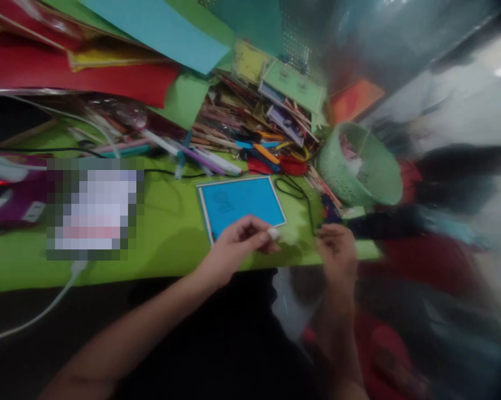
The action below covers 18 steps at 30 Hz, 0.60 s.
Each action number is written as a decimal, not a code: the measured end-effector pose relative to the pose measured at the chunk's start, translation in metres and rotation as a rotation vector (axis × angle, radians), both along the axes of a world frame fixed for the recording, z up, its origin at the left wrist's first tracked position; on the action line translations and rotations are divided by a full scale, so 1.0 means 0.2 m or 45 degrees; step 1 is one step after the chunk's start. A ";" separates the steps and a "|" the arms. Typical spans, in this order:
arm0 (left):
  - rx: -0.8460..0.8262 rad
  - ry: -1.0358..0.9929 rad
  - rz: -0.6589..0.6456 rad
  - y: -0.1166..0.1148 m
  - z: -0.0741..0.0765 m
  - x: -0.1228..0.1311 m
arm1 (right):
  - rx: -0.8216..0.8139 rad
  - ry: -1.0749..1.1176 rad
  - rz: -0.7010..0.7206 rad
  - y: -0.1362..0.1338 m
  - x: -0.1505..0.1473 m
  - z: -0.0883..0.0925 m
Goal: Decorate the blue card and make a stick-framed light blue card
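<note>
While the left hand (242, 240) pinches a small white object (274, 233) near the blue panel's (248, 199) near right corner, the right hand (337, 248) is to the panel's right, its fingertips drawn together; whether that grip holds anything I cannot tell. A black cord (310, 211) lies right of the panel on the green surface (167, 222). Beyond it, right of the panel, stands a green basket (331, 164); pens (211, 161) lie behind the panel.
</note>
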<state>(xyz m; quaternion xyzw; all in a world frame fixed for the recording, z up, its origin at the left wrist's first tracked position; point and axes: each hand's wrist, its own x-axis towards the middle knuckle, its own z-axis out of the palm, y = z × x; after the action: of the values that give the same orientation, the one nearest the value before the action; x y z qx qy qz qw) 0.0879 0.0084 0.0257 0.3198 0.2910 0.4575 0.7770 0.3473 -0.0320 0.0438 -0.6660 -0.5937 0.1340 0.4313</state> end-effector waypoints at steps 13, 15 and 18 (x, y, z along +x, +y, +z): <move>-0.146 0.125 0.480 0.12 0.04 -0.20 | -0.194 -0.139 -0.663 0.32 0.27 -0.15; -0.156 0.131 0.485 0.13 0.03 -0.20 | -0.157 -0.097 -0.684 0.33 0.27 -0.16; -0.152 0.134 0.483 0.13 0.02 -0.21 | -0.075 0.005 -0.688 0.29 0.25 -0.17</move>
<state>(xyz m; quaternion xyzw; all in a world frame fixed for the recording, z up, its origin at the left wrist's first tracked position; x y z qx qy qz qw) 0.0463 0.0344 0.0294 0.2361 0.4127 0.5603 0.6782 0.3972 0.0266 0.0103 -0.8121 -0.3896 0.0325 0.4331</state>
